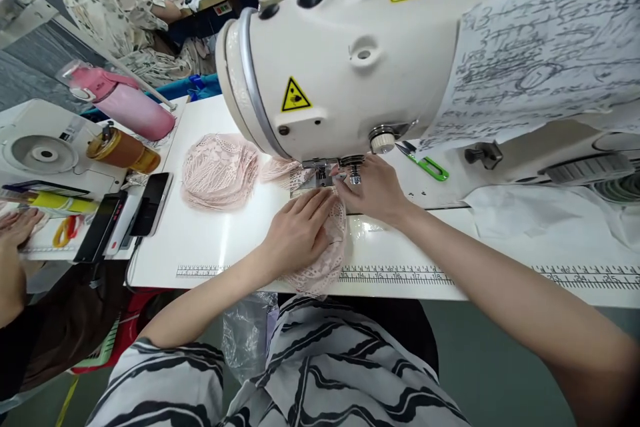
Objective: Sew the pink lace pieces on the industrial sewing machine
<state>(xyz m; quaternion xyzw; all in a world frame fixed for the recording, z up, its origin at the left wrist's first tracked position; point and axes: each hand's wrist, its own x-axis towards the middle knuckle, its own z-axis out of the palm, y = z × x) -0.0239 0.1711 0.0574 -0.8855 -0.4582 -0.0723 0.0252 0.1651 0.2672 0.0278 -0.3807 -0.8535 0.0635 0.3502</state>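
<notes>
A pink lace piece (333,250) lies on the white table (220,247) under the presser foot (323,173) of a cream sewing machine (350,53). My left hand (297,230) rests flat on the lace, fingers stretched toward the foot. My right hand (375,190) sits just right of the needle, fingertips pressed on the lace beside the foot. Part of the lace hangs over the table's front edge.
A stack of pink lace pieces (217,170) lies left of the machine. Green thread snips (425,163) lie behind my right hand. Phones (153,203), a pink bottle (125,103) and an amber bottle (125,150) stand left. Another person's hand (15,227) shows far left; someone sits behind.
</notes>
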